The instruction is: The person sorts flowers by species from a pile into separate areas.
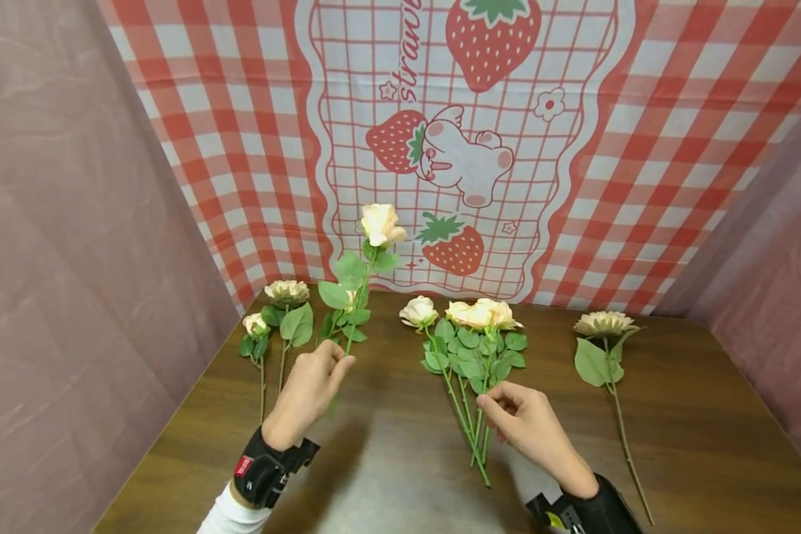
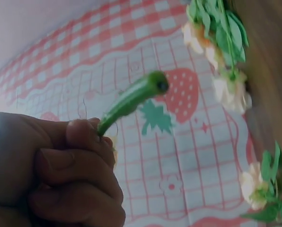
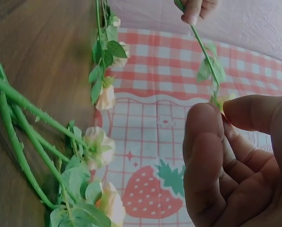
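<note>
My left hand (image 1: 310,386) pinches the green stem of a cream rose (image 1: 380,225) and holds it upright above the table, bloom at the top. The cut stem end (image 2: 136,97) pokes out past the fingers in the left wrist view. Over the stems of a bunch of cream roses (image 1: 483,315) hovers my right hand (image 1: 530,426), thumb and index finger close together. In the right wrist view those stems (image 3: 34,137) lie off to the side, and nothing shows in the right fingers.
On the left of the brown table (image 1: 400,475) lie a layered cream flower (image 1: 287,293), a small rose (image 1: 256,325) and, partly behind the held rose, another rose. A single layered flower (image 1: 604,324) lies at right. A strawberry-print cloth (image 1: 467,163) hangs behind.
</note>
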